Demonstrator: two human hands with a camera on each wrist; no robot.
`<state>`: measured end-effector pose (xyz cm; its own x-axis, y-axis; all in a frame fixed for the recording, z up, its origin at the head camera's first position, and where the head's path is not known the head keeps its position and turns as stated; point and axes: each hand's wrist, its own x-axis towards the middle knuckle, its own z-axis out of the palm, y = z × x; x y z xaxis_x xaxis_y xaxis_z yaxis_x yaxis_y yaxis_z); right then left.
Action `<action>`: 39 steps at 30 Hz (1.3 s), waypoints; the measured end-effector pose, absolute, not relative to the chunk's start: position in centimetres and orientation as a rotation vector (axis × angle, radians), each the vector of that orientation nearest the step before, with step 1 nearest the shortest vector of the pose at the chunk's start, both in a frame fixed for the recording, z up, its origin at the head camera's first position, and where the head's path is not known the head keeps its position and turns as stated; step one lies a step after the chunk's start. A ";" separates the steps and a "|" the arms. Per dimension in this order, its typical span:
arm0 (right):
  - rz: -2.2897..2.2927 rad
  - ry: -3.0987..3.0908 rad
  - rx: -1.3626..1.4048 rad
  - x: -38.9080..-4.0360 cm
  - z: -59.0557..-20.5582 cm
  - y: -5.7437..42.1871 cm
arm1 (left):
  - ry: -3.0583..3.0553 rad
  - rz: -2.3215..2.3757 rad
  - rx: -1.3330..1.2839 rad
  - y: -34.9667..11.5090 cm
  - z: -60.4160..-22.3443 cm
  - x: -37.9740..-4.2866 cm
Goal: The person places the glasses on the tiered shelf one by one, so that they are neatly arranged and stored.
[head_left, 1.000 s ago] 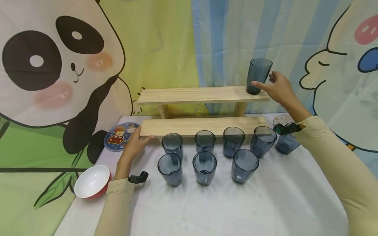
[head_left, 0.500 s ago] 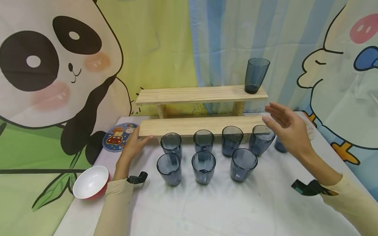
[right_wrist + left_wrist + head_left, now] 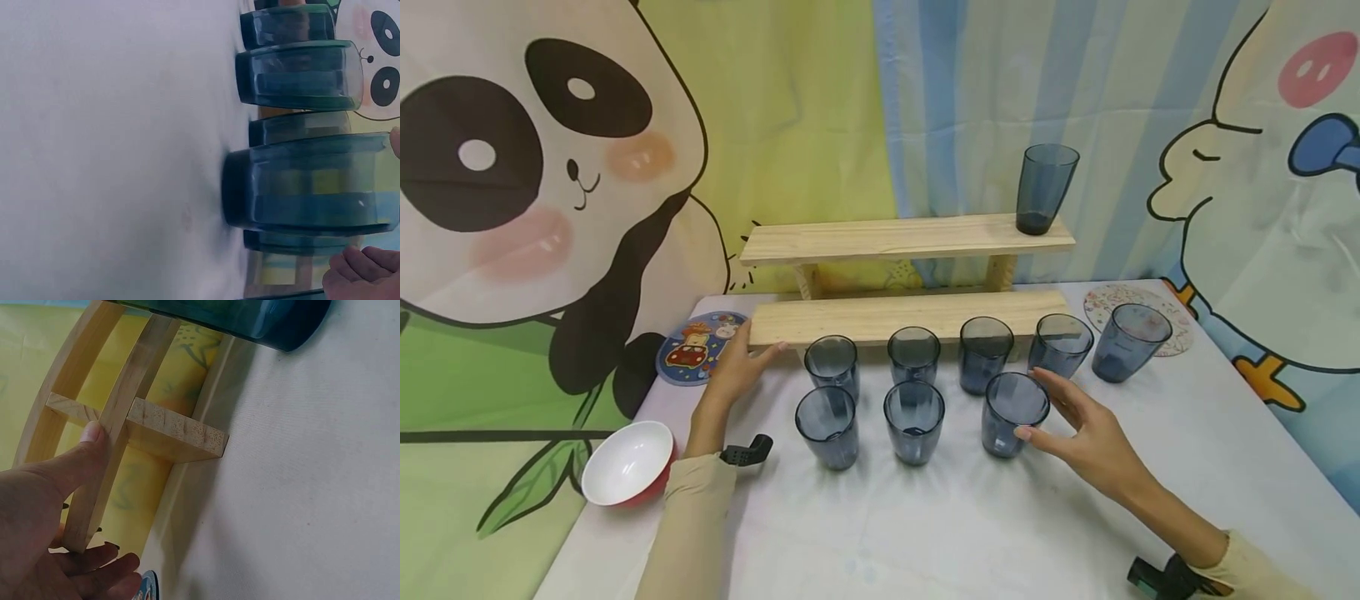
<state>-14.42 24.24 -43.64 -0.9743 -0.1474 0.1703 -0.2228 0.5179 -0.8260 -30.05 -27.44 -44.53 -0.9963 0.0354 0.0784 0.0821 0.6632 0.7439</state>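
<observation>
My left hand grips the left end of the lower board of a two-tier wooden shelf; in the left wrist view its thumb lies on the board's edge. At the front right, my right hand has thumb and fingers spread on either side of a blue-grey drinking glass. In the right wrist view the fingers are close beside that glass, near its rim. A taller-looking glass stands upright on the right end of the upper board.
Two more glasses share the front row, with several glasses behind along the shelf's front. One glass stands far right by a patterned round mat. A blue coaster and a white-and-red bowl lie left.
My right hand has let go of the glass on the upper board, drawn back and come down to the front-right glass. The left hand has stayed on the shelf.
</observation>
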 end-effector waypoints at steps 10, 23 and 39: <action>1.574 -2.689 0.307 -14.9 -45.7 23.4 | -2.805 -1.268 -0.119 -27.3 -44.6 -30.4; 1.638 -2.618 0.290 -15.0 -45.7 23.1 | -2.797 -1.315 -0.131 -27.1 -44.6 -30.7; 1.619 -2.671 0.309 -13.9 -43.0 23.0 | -2.766 -1.358 -0.132 -27.1 -44.5 -29.9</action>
<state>-13.95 23.03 -43.01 -0.9806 -0.1663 0.1039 -0.1691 0.4486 -0.8776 -29.93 -27.05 -44.48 -0.9947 0.0511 0.0892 0.1018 0.6091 0.7866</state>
